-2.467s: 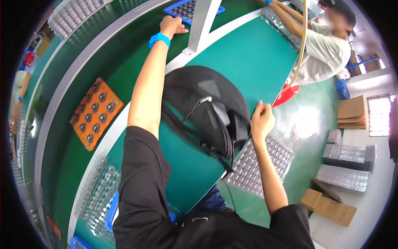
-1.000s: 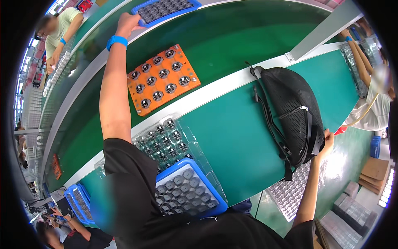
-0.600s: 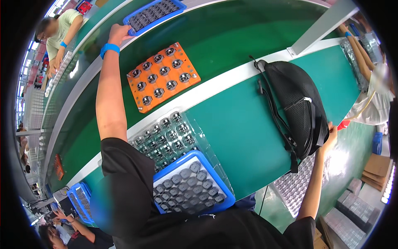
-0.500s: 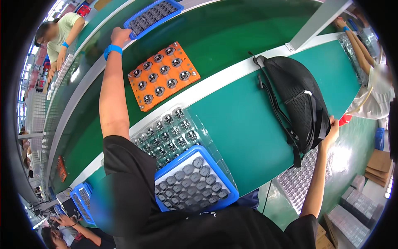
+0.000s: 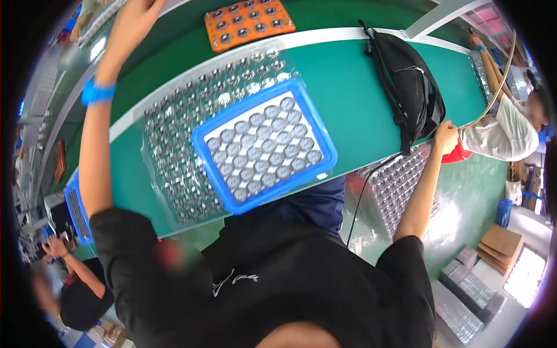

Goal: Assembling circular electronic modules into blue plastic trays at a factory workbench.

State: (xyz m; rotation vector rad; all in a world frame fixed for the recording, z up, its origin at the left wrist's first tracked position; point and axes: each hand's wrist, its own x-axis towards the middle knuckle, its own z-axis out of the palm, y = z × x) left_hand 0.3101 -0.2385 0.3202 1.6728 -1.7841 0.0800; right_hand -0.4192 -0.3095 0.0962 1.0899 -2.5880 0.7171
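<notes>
Admittedly, little can be read of the left grip: the left hand [image 5: 134,23] is held far out on the left, thumb and finger parted, its tips cut off at the edge of view, so whether anything is held cannot be told. By the right hand [image 5: 445,138], curled in a narrow grip at the near right corner of the bag [image 5: 415,87], either the bag or the bench edge may be gripped; which cannot be told. It may be set there as a brace for the left arm's stretch.

The bag is laid on the right part of the bench [image 5: 354,110], probably to leave the middle to the trays. There, at the near edge, the blue tray [image 5: 311,119] is lapped over the clear tray [image 5: 155,180]. In it, grey parts [image 5: 267,146] are ranged in rows, presumably to be kept apart. Beyond the pale rail [image 5: 325,37], the orange tray [image 5: 252,30] is seen on the green surface, its round pieces seated in rows, likely against rolling. At far right, a co-worker [image 5: 502,130] is seen.
</notes>
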